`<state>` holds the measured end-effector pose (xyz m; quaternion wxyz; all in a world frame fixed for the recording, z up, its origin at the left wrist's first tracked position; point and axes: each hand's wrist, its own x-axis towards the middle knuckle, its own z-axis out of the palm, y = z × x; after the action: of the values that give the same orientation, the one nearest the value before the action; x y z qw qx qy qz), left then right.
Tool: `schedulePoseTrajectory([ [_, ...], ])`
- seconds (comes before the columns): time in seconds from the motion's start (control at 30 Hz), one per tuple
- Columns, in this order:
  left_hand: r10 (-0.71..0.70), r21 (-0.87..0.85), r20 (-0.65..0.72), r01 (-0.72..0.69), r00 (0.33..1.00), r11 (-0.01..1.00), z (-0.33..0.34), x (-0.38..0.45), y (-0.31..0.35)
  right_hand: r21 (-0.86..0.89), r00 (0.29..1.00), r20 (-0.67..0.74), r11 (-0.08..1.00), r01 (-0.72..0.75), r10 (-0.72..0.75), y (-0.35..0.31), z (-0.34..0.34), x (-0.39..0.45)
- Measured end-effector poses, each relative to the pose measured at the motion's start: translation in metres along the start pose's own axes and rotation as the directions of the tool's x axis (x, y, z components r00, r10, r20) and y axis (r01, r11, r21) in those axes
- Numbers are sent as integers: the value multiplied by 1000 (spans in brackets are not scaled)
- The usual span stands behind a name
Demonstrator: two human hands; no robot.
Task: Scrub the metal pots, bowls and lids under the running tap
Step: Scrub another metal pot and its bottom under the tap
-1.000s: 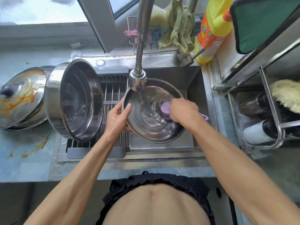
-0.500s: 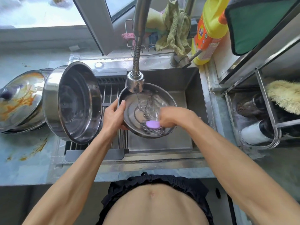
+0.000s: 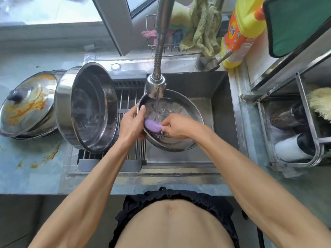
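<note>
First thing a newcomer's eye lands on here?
The round steel bowl under the running tap mid-sink: left hand grips its rim, right hand scrubs inside with a purple-handled brush. Left of it, a big steel pot lies tipped beside an orange-stained lid.

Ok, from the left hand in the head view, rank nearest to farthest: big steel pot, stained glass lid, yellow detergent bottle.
1. Big steel pot, tipped on the rack just left of the left hand.
2. Stained glass lid, far left on the counter.
3. Yellow detergent bottle, back right beyond the tap.
</note>
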<state>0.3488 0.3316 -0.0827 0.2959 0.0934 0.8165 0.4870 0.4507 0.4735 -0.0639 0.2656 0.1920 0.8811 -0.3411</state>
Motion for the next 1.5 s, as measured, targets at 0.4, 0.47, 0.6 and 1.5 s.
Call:
schedulePoseTrajectory([
  [0.4,-71,-154,72,81,995,985,3,0,-21,25,849,-408,934,-358,336,70,-3,-24],
  [0.47,-106,-196,88,121,991,973,8,4,-25,58,795,-512,937,-345,325,71,1,-30],
  [0.6,-117,-222,127,143,985,965,26,13,-35,107,676,-627,902,-418,388,77,-2,-42],
  [1.5,-175,141,109,159,979,977,2,2,25,431,806,-170,778,-457,567,90,24,-25],
])
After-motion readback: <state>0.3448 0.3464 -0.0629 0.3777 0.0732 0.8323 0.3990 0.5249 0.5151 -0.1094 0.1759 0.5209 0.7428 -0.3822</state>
